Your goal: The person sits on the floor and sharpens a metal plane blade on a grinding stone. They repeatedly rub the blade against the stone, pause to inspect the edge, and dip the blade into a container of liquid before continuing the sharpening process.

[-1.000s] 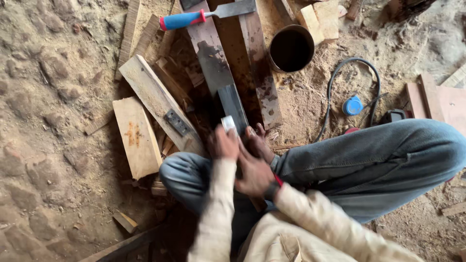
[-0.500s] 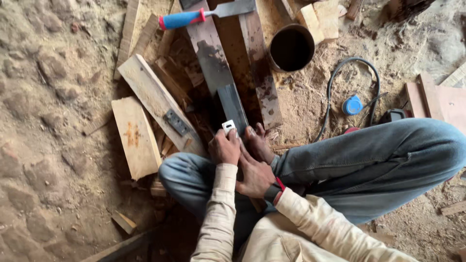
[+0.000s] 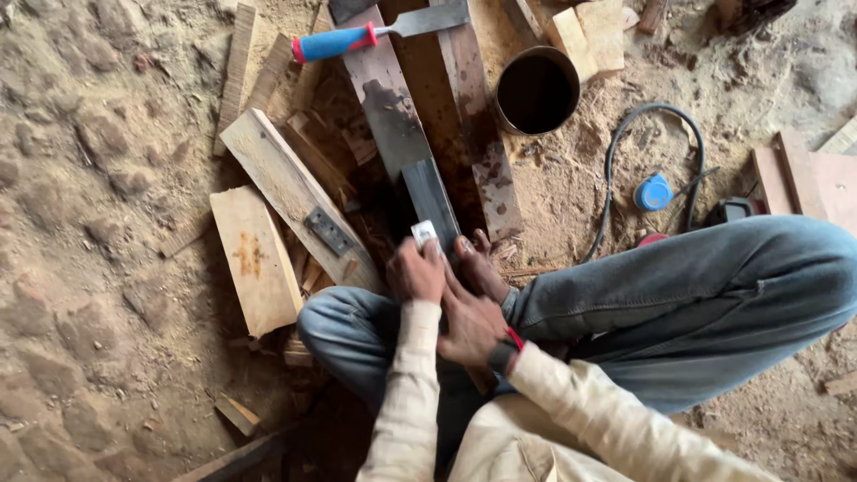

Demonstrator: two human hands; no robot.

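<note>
I sit on the ground with bent knees in blue jeans. My left hand (image 3: 418,272) grips a small flat light-coloured piece (image 3: 425,233) and presses it onto the near end of a dark stone slab (image 3: 429,195) set in a long wet board (image 3: 386,107). My right hand (image 3: 470,317) lies beside the left, fingers stretched forward over the slab's near end next to a bare foot (image 3: 480,259). What the right hand's fingers press on is hidden.
A blue-and-red handled chisel (image 3: 357,37) lies across the boards at the top. A dark round tin (image 3: 537,90) stands right of them. Wood offcuts (image 3: 254,259) lie left. A black cable (image 3: 643,143), a blue cap (image 3: 654,192) and sawdust are at right.
Both hands have slid slightly forward and back along the slab with the small piece; nothing else has moved.
</note>
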